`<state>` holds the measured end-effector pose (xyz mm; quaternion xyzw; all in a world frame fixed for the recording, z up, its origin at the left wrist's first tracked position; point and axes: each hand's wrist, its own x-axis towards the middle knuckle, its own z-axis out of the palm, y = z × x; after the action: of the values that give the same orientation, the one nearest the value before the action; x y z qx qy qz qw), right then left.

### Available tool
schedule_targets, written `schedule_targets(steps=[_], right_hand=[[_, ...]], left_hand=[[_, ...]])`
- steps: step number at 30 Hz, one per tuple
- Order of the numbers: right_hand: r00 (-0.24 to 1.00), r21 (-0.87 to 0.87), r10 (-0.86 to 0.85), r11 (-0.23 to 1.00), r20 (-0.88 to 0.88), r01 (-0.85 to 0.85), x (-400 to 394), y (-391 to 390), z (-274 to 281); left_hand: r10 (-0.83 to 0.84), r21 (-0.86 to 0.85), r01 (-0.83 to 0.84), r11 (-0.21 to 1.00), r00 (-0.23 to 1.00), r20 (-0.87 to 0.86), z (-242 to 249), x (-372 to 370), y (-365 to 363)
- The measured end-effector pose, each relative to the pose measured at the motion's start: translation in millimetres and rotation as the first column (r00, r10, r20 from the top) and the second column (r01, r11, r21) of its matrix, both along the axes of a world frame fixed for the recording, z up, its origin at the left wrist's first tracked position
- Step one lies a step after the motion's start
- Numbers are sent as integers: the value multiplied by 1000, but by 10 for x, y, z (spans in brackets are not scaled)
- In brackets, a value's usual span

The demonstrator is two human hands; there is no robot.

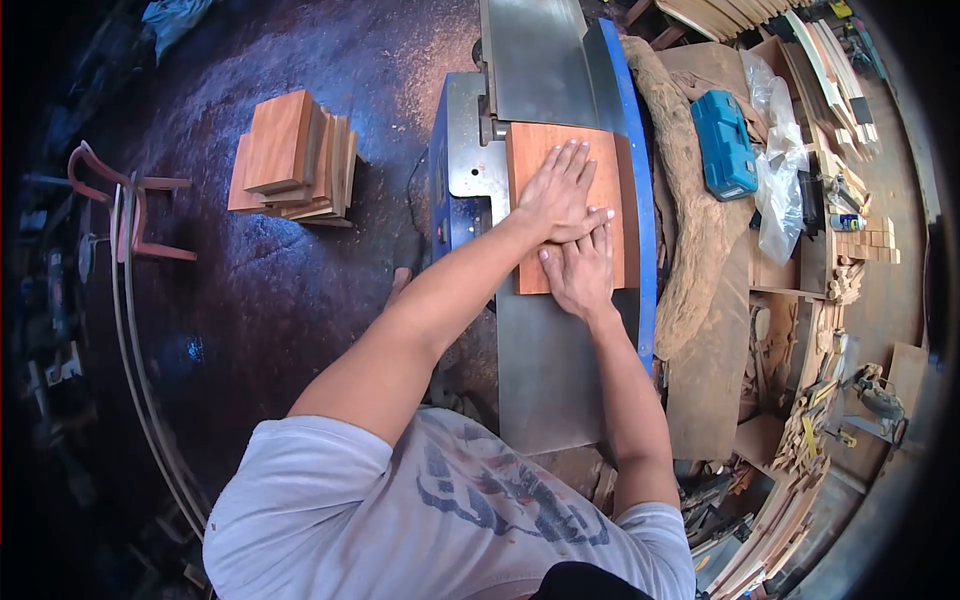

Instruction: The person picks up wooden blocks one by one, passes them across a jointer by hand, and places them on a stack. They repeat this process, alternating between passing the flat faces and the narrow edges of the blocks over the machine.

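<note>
A flat reddish-brown wooden board point(530, 160) lies on the metal bed of a jointer point(550, 370), alongside its blue-edged fence point(643, 240). My left hand point(562, 195) rests flat on the upper middle of the board, fingers stretched forward. Just behind it, my right hand point(583, 272) presses palm-down near the board's rear end. Its fingertips meet the left hand, and the thumb is spread to the side. Neither hand wraps around the board. The underside of the board and the cutter beneath it are hidden.
On the dark floor to the left stands a stack of wooden boards point(285, 145), with a chair-like frame point(130, 215) farther left. Right of the fence are a rough log point(675, 200), a teal case point(724, 145), clear plastic point(783, 190) and shelves with wood offcuts point(810, 430).
</note>
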<state>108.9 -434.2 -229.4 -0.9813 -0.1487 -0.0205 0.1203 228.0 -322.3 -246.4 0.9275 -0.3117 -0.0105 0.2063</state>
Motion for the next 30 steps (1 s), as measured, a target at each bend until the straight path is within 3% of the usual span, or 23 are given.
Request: schedule_targets(steps=[30], right_hand=[[994, -13, 1, 1000, 107, 1, 573, 43, -39]], left_hand=[[-14, 31, 13, 999, 999, 38, 14, 570, 58]])
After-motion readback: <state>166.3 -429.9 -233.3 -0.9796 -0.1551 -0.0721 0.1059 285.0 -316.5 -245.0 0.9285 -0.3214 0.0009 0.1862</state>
